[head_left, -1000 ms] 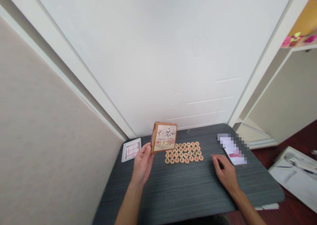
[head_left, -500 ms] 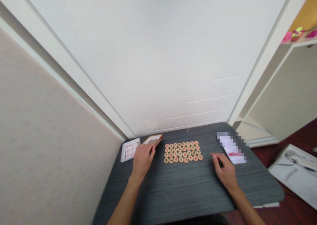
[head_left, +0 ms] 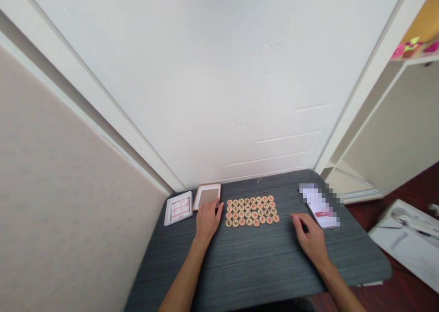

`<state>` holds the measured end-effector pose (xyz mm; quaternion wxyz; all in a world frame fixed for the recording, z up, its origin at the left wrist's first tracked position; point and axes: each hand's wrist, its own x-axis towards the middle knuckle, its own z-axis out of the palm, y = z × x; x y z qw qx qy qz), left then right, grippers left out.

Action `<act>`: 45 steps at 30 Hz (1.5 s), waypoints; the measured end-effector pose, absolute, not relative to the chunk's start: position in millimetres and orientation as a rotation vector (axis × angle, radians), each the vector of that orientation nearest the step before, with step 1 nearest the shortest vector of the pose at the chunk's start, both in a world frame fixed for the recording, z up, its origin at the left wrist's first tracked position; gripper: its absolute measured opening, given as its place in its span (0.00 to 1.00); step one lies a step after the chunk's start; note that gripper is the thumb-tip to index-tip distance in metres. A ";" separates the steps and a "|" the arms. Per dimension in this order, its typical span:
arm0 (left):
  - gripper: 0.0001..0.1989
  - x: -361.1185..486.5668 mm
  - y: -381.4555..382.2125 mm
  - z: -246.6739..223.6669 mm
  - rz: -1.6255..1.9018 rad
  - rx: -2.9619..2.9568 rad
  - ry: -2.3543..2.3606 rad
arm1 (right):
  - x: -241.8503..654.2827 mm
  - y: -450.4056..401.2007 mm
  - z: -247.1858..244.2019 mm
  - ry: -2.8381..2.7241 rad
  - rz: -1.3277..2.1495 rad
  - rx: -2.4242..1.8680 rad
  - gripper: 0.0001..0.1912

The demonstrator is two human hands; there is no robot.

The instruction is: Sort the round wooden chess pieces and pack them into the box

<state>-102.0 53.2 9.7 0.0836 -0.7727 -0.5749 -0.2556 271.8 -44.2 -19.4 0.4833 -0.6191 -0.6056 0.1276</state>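
Note:
Several round wooden xiangqi pieces (head_left: pixel 253 211) with red and black characters lie in neat rows on the dark table. Just left of them my left hand (head_left: pixel 207 218) rests palm down, fingers apart, at the near edge of a shallow box lid (head_left: pixel 210 196). That lid lies flat, its white and brown inside facing up, and the hand covers its near right corner. Beside it sits a white open tray (head_left: pixel 178 208) with a red-and-white inside. My right hand (head_left: pixel 311 239) rests on the table right of the pieces, thumb and fingers curled together, no object visible in them.
A phone (head_left: pixel 320 207), partly pixelated, lies near the right edge of the table (head_left: pixel 254 271). A white panel wall (head_left: pixel 219 83) rises behind the table, and a beige wall stands on the left. On the floor at the right is a white box (head_left: pixel 408 239).
The lid was tilted up in my left hand; now it lies flat against the back of the table and that hand has let go, shifting slightly right and nearer. My right hand stayed put.

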 end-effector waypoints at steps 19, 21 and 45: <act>0.27 -112.2 33.5 5.7 -0.566 -2.493 -1.739 | 277.5 -42.5 -26.8 -1.481 0.322 -1.517 0.18; 0.29 -109.7 35.3 5.5 -0.540 -2.490 -1.745 | 278.4 -42.1 -27.6 -1.479 0.315 -1.528 0.18; 0.23 -98.5 41.9 17.7 -0.609 -2.458 -1.728 | 276.0 -40.8 -21.5 -1.451 0.347 -1.541 0.19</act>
